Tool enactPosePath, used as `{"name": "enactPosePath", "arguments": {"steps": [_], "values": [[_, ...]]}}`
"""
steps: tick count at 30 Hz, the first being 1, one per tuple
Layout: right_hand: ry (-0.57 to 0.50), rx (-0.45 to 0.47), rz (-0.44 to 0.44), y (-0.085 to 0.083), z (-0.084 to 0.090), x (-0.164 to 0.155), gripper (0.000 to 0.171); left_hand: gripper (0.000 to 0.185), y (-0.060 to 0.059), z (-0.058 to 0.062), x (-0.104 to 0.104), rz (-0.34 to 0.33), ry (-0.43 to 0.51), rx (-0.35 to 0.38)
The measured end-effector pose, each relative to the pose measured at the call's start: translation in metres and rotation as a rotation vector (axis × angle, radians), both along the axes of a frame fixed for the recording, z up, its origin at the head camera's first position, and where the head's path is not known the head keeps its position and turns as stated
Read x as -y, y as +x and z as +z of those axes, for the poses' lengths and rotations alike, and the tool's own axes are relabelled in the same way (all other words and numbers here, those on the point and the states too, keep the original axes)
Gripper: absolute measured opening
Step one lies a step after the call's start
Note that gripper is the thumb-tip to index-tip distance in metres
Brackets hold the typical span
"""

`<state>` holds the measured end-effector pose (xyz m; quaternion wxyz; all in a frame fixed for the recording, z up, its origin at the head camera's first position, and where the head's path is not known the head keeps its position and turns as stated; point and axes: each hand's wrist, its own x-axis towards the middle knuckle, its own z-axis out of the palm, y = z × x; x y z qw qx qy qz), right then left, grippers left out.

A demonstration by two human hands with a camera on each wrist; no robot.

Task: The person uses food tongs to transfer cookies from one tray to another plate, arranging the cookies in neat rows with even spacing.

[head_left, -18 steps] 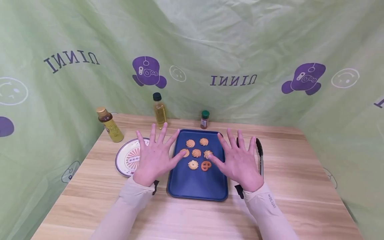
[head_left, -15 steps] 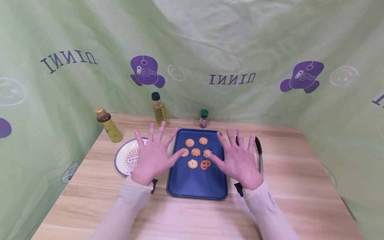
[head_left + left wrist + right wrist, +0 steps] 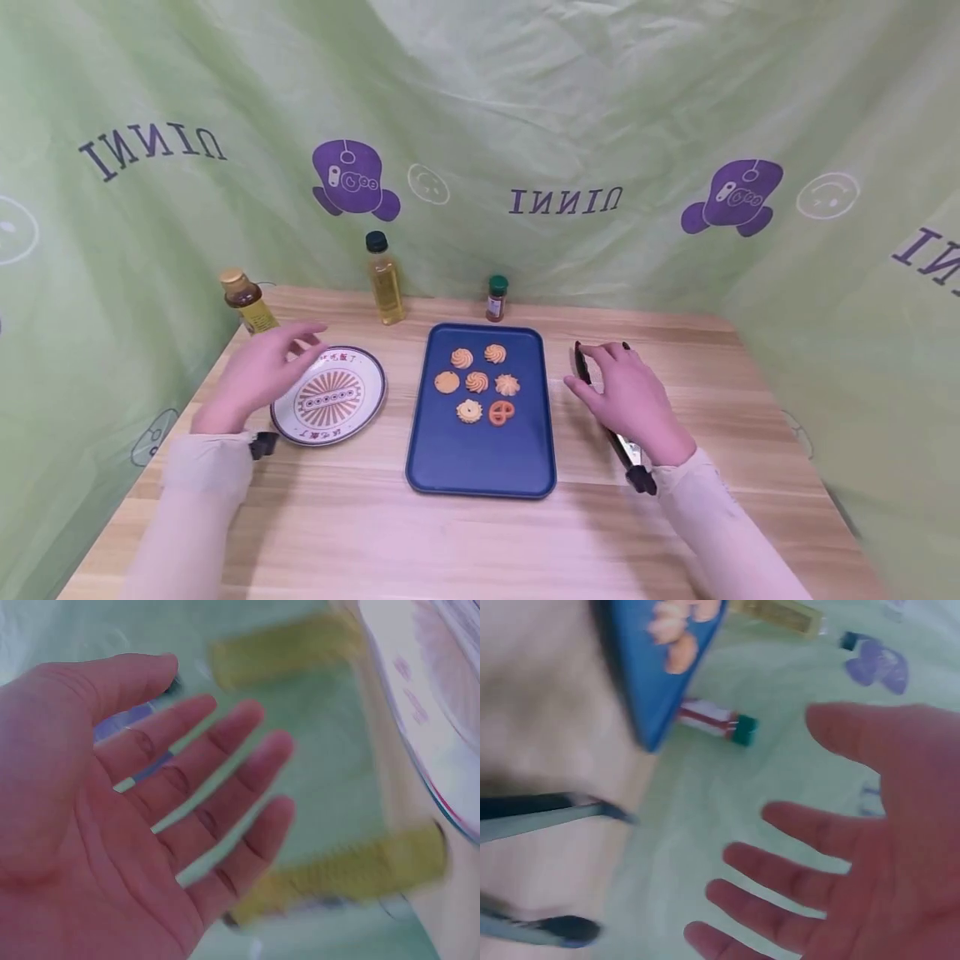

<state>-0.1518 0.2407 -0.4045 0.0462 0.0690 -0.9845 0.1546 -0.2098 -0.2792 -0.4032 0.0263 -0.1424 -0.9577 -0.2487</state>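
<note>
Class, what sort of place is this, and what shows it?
Probably a staged tabletop set rather than a real kitchen: a printed green curtain hangs behind a wooden table, where a blue tray holds cookies.

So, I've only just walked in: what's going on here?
A person's right hand is over the tongs, and their left hand is above the left side of the plate; neither holds anything. Between the plate and tongs lies a blue tray with seven cookies, one pretzel-shaped. Two bottles and a small jar stand further back.
</note>
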Motion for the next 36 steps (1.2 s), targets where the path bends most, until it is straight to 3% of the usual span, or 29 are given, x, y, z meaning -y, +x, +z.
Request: {"name": "enactPosePath", "arguments": {"steps": [5,11,13,16,21,24,30,36], "values": [[-0.074,0.033,-0.085,0.005,-0.016,-0.022,0.072,0.046,-0.004,-0.023,0.047,0.060,0.067,0.048],[-0.061,0.065,-0.137,0.011,-0.036,-0.033,0.086,0.051,0.003,-0.045,0.087,0.190,0.104,0.163],[-0.073,0.104,-0.182,0.014,-0.041,-0.038,0.094,0.052,0.003,-0.050,0.094,0.173,0.113,0.207],[-0.091,0.167,-0.250,0.020,-0.048,-0.047,0.106,0.057,0.002,-0.057,0.098,0.094,0.178,0.306],[-0.121,0.244,-0.265,0.026,-0.054,-0.053,0.118,0.070,0.005,-0.065,0.103,0.012,0.291,0.439],[-0.148,0.269,-0.267,0.028,-0.056,-0.051,0.123,0.074,0.006,-0.067,0.104,-0.012,0.301,0.459],[-0.187,0.292,-0.305,0.031,-0.065,-0.048,0.124,0.077,0.009,-0.068,0.108,-0.028,0.202,0.426],[-0.222,0.275,-0.330,0.028,-0.068,-0.049,0.116,0.076,0.009,-0.069,0.107,-0.071,0.250,0.436]]}}
